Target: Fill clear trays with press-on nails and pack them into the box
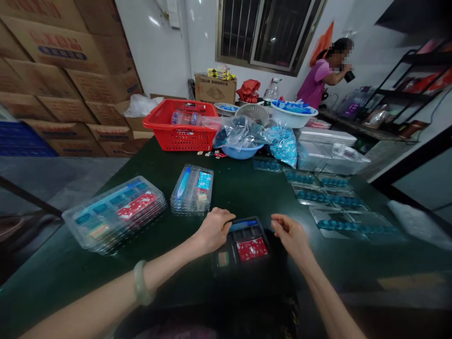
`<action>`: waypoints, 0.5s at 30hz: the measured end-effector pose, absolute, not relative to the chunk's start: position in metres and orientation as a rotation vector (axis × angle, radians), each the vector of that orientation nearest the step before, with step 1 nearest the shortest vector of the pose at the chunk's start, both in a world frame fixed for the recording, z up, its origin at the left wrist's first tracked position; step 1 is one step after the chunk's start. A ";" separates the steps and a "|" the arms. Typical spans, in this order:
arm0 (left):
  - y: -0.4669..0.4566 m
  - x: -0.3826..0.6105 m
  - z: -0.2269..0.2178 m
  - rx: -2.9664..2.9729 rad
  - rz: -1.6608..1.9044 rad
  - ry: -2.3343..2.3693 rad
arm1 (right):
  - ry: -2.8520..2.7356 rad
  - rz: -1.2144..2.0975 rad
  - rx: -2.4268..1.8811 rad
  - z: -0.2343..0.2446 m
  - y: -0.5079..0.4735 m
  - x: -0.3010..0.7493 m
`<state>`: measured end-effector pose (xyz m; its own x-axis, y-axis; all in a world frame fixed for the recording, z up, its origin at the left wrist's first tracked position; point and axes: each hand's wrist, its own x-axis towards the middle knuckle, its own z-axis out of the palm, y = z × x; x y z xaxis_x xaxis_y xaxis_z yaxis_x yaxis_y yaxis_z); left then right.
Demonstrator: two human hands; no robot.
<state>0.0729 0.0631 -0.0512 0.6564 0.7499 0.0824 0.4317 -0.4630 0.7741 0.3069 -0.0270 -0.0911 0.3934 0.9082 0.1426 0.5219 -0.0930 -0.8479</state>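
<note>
hands (289, 231) at tray (248, 234) (carton lettering (56, 41) blurry)

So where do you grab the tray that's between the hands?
Probably by its left and right edges, one hand from each side. The tray lies flat, and its middle is pockets, one holding a red packet, so the edges look easier to pinch. The left hand is by the far left corner, the right hand just off the right edge.

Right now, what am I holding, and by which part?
Right hand: nothing visible; whether the left hand grips the tray by its left edge can't be told.
</note>
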 end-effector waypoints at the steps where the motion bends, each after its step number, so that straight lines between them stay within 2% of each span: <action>1: 0.061 0.072 -0.051 2.146 0.560 0.901 | -1.277 0.503 -1.778 -0.092 -0.017 0.312; 10: 0.015 0.029 -0.054 2.247 0.819 0.811 | -1.410 -0.015 -2.217 -0.095 0.081 0.366; 15: 0.000 0.011 -0.080 2.256 1.222 0.877 | -1.503 -0.284 -2.338 -0.096 0.130 0.384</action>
